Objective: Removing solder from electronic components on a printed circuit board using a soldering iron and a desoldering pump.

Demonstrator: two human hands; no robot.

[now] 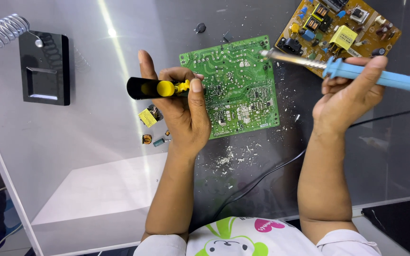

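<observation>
Single head-worn view, looking steeply down from just above the person's chest onto the table (pixel 96 189), facing its far edge. Close range: both forearms fill the lower frame. The table's left edge shows; no second view.

A: Any packages, signs or screens on the bench (pixel 96 142)?

B: None that I can see. Only small labels.

A: Where?

B: A white rectangular sticker (pixel 355 52) with dark print lies on the yellow-brown circuit board (pixel 304 14) at the top right, just below its yellow block. The green circuit board (pixel 238 90) carries only fine white markings, too small to tell.
</observation>
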